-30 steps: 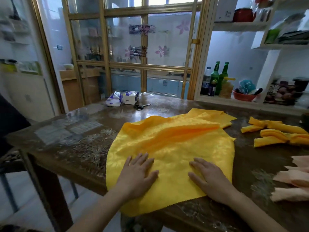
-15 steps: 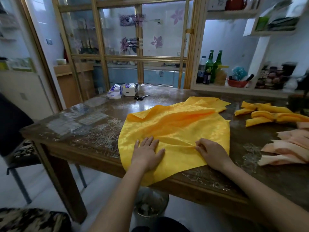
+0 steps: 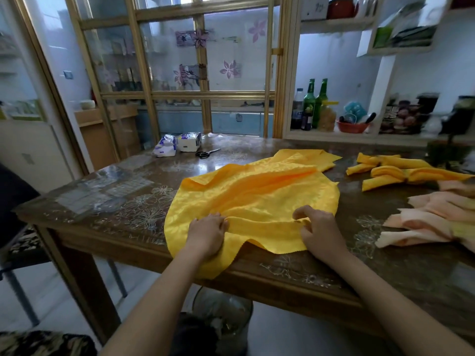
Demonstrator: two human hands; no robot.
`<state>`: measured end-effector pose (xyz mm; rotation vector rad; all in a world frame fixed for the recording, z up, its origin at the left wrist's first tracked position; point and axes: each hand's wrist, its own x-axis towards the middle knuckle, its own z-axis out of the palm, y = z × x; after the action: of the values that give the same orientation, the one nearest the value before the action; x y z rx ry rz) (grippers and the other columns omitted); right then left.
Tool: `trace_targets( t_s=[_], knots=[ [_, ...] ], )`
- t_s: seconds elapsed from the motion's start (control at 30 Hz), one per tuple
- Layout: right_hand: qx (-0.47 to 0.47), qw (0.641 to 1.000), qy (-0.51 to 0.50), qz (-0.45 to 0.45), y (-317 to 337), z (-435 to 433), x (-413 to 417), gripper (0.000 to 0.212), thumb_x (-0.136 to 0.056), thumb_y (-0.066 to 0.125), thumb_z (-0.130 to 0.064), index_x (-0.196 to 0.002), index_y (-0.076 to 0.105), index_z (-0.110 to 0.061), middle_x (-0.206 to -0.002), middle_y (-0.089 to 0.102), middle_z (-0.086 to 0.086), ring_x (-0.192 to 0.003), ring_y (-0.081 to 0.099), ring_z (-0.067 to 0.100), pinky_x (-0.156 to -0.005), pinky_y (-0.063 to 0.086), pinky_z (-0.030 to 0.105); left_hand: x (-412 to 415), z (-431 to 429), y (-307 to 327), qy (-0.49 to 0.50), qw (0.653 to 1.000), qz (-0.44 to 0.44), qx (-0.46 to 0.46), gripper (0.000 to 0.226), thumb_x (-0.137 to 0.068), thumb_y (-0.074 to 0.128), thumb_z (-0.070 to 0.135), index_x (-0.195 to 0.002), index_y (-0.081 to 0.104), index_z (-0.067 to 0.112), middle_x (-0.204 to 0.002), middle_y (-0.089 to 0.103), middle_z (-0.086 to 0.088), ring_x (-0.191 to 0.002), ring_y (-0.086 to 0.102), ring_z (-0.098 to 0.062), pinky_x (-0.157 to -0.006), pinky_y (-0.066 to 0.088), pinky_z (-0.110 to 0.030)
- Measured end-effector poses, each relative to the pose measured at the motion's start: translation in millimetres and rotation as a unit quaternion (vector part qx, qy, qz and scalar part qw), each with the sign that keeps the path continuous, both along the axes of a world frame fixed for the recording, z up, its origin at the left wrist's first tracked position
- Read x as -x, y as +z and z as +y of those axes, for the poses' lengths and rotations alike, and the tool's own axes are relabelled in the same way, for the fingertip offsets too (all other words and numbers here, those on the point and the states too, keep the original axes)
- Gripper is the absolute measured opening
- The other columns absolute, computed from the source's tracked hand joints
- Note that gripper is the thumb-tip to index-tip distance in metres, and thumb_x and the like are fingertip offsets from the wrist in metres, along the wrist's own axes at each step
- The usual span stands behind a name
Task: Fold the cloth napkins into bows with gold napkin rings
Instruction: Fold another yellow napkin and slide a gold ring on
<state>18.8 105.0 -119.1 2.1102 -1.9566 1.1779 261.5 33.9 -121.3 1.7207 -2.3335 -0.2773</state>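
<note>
— As the one yellow napkin [image 3: 252,201] lies spread on the desk [image 3: 282,268], what holds it?
— Two: left hand [image 3: 207,235], right hand [image 3: 318,232], each pinching its near fold. One pair of scissors [image 3: 207,152] beyond.

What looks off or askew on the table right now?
Only the yellow napkin: it lies rumpled and skewed, with its near corner hanging off the front edge of the table. The left hand and right hand each grip a fold near that edge. Nothing looks spilled or damaged.
</note>
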Motion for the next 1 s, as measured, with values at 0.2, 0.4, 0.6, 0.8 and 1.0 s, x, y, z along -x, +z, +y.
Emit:
trace_targets(
  t_s=[0.2,0.4,0.6,0.8,1.0],
  knots=[
    [-0.198,0.98,0.007,-0.014,-0.7,25.8,33.8,0.036,-0.09,0.056,-0.018,-0.126,0.053,-0.017,-0.134,0.048,0.0,-0.124,0.044,0.017,-0.104,0.032,0.031,-8.7,1.6,13.8,0.016,0.998,-0.033,-0.048,0.044,-0.103,0.027,0.026,-0.146,0.027,0.028,-0.157,0.015,0.005,-0.145,0.01,-0.015,-0.112,-0.002,-0.06],
    [-0.108,0.987,-0.023,0.12,5.1,6.9,11.2,0.016,-0.094,0.055,-0.026,-0.1,0.065,-0.014,-0.098,0.063,0.001,-0.098,0.057,0.021,-0.086,0.039,0.034,-19.9,-1.1,23.9,0.06,0.991,-0.088,-0.078,0.048,-0.101,0.027,0.018,-0.148,0.023,0.029,-0.158,0.012,0.0,-0.146,0.005,-0.022,-0.107,-0.003,-0.069],
    [-0.069,0.989,0.133,0.0,26.3,-12.0,-37.5,0.009,-0.098,0.046,-0.018,-0.097,0.054,-0.014,-0.075,0.051,-0.005,-0.068,0.048,0.013,-0.061,0.035,0.029,-13.5,30.7,40.1,-0.05,0.994,0.096,0.022,0.056,-0.093,0.053,0.039,-0.143,0.033,0.027,-0.15,0.031,0.007,-0.142,0.02,-0.011,-0.115,0.012,-0.04],
    [-0.056,0.973,0.211,-0.078,59.7,-32.7,-62.6,0.01,-0.092,0.058,-0.026,-0.096,0.056,-0.018,-0.063,0.045,-0.006,-0.053,0.042,0.005,-0.052,0.029,0.022,14.3,54.0,44.8,-0.12,0.959,0.255,-0.042,0.019,-0.089,0.062,0.017,-0.107,0.059,0.017,-0.098,0.063,0.003,-0.092,0.058,-0.014,-0.081,0.045,-0.033],
    [-0.29,0.93,0.18,0.139,76.6,-33.2,-17.1,0.054,-0.084,0.069,-0.024,-0.132,0.043,-0.022,-0.127,0.048,-0.004,-0.12,0.046,0.014,-0.088,0.039,0.021,-22.2,33.6,74.2,-0.026,0.932,0.285,-0.223,0.02,-0.099,0.045,0.02,-0.091,0.063,0.02,-0.087,0.062,0.009,-0.079,0.057,-0.006,-0.068,0.045,-0.017]
  ],
)
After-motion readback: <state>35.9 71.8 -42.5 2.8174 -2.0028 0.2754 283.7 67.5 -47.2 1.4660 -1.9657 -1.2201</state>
